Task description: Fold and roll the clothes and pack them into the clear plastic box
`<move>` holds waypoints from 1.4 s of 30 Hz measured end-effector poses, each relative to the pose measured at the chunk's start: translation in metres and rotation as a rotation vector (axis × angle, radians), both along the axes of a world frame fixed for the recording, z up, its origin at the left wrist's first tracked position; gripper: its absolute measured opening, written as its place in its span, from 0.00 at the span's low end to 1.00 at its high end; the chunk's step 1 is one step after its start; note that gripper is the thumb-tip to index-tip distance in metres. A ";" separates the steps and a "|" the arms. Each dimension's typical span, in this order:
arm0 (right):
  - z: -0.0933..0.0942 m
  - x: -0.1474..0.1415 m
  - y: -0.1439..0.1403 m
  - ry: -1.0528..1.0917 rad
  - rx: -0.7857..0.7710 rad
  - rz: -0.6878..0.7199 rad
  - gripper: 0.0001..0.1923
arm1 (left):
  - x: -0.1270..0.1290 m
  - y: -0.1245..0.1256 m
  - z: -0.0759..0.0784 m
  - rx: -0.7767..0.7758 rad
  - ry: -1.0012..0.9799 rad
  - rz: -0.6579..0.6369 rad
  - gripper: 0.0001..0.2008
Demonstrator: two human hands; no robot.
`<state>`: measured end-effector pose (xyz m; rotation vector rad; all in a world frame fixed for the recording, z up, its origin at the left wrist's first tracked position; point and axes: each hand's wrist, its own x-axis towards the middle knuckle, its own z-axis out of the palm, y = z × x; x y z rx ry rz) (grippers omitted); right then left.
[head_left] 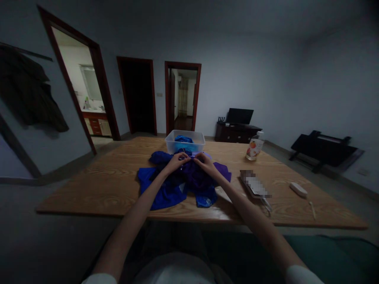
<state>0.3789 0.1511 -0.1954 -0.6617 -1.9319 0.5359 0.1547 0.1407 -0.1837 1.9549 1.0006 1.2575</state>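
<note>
Purple cloth (197, 177) on the desk (103, 177), and I've got it!
My left fingers (186, 159) and right fingers (199, 158) pinch its far edge, blue cloth (170, 195) bunched alongside, clear plastic box (169, 145) just beyond.

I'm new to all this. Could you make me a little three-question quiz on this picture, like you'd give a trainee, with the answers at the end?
1. Multiple choice: what colour is the bundle inside the clear bin?
A) red
B) blue
C) yellow
2. True or false: the bottle lies on its side on the table.
3. Fill the gap: the left fingers and right fingers are both at the pile of blue and purple ____.

Key:
1. B, blue.
2. False; it stands upright.
3. Cloth.
</note>
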 end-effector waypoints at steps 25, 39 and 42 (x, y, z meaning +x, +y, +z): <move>-0.014 -0.004 -0.011 -0.368 0.410 -0.267 0.06 | 0.002 0.005 -0.010 -0.080 -0.007 -0.063 0.30; 0.000 -0.008 -0.011 -0.085 0.121 -0.011 0.11 | -0.006 0.006 -0.005 -0.092 -0.020 -0.131 0.27; -0.004 -0.007 -0.002 0.010 0.008 0.049 0.13 | -0.005 0.004 -0.004 -0.071 -0.015 -0.119 0.26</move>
